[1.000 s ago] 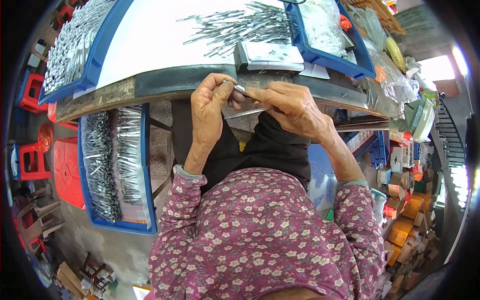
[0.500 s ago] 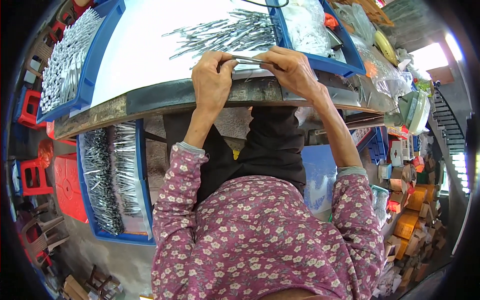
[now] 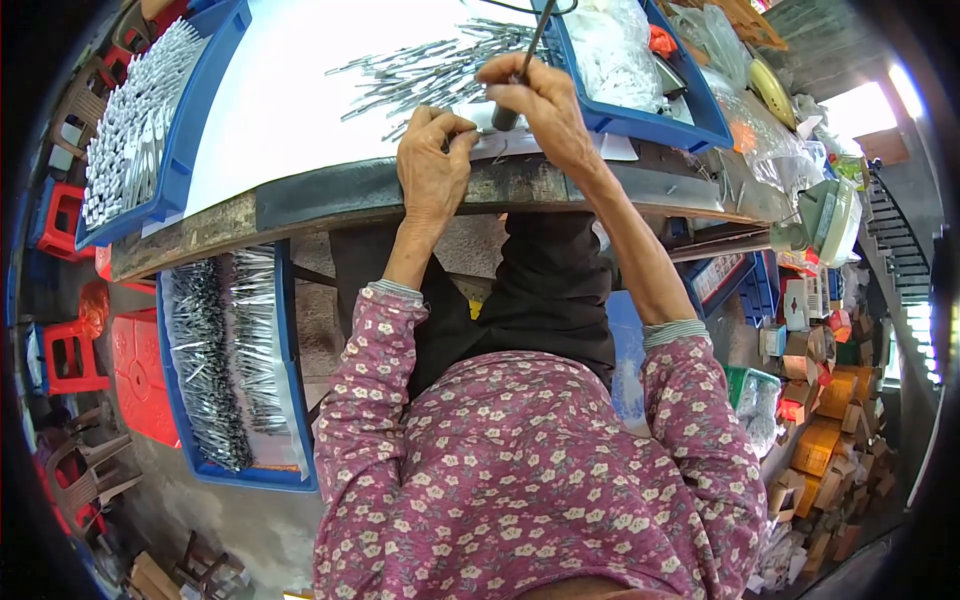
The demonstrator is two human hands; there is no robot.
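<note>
At the table's near edge, my left hand (image 3: 433, 165) is closed in a pinch, with fingertips low over the white sheet (image 3: 270, 110). A thin metal piece, mostly hidden, is between its thumb and finger. Just to the right, my right hand (image 3: 548, 108) is closed around a dark tool (image 3: 507, 117) with a long thin shaft rising above the fist and a thick rounded end below it. This end is down by the sheet, close to my left fingertips. Beyond both hands lies a loose pile of slim metal pieces (image 3: 430, 75).
A blue tray (image 3: 185, 150) of upright white-ended pieces stands at the left. Another blue tray (image 3: 655, 125) holds clear plastic bags at the right. Below the table's left side, a blue tray (image 3: 245, 478) holds rows of metal pieces. Red stools (image 3: 75, 350) stand farther left.
Both hands were holding a thin metal piece between them. My right hand has let go, moved up and left, and now holds the dark tool; my left hand has stayed nearly in place.
</note>
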